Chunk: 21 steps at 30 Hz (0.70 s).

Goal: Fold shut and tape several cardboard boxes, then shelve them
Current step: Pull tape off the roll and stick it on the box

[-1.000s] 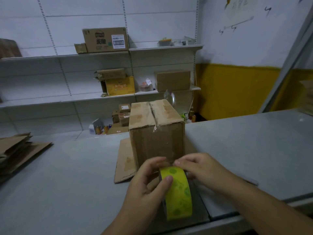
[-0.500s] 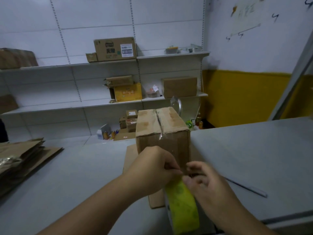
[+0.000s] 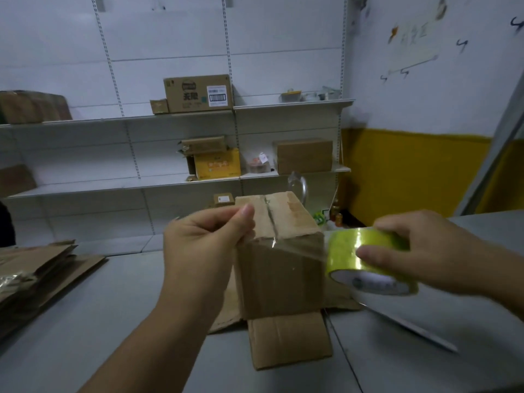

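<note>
A brown cardboard box [image 3: 279,273] stands upright on the grey table [image 3: 113,321], its two top flaps folded shut with a seam down the middle. My left hand [image 3: 204,245] pinches the free end of the clear tape at the box's upper left edge. My right hand [image 3: 419,251] holds the yellow-green tape roll [image 3: 365,259] just right of the box. A stretch of clear tape [image 3: 295,248] runs between both hands across the box's front top edge. Flat cardboard [image 3: 289,338] lies under the box.
Flattened cardboard boxes [image 3: 37,273] are stacked at the table's left. White wall shelves [image 3: 175,182] behind hold several boxes, among them a labelled brown one [image 3: 198,93] and a yellow one [image 3: 217,164]. A thin metal strip [image 3: 411,327] lies on the table at right.
My hands moved apart: the right hand carried the roll up and to the right, and the left hand rose to the box's top left edge, drawing out a length of tape.
</note>
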Motion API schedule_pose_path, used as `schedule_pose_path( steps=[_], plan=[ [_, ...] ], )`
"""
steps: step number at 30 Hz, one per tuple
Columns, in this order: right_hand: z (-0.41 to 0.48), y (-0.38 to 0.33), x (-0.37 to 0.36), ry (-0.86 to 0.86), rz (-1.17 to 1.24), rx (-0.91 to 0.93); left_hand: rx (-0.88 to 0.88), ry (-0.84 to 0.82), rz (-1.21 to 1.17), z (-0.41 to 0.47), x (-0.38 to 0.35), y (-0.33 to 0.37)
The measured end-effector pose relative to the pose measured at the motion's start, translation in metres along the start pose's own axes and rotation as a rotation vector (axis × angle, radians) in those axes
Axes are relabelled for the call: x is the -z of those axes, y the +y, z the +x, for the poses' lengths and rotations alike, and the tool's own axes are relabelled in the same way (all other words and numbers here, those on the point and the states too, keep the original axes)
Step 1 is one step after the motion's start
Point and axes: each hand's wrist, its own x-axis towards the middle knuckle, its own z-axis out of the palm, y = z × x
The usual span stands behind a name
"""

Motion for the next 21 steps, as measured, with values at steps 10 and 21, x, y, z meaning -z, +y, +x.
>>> schedule_pose_path(
  steps=[10,21],
  plan=[
    [0.085,0.004,0.020,-0.379,-0.754,-0.045,0.211,0.285,-0.011,0.011,0.010,-0.040],
    [0.094,0.021,-0.029,-0.344,-0.560,-0.087,0.483,0.341,-0.139,0.013,0.019,-0.079]
  ],
)
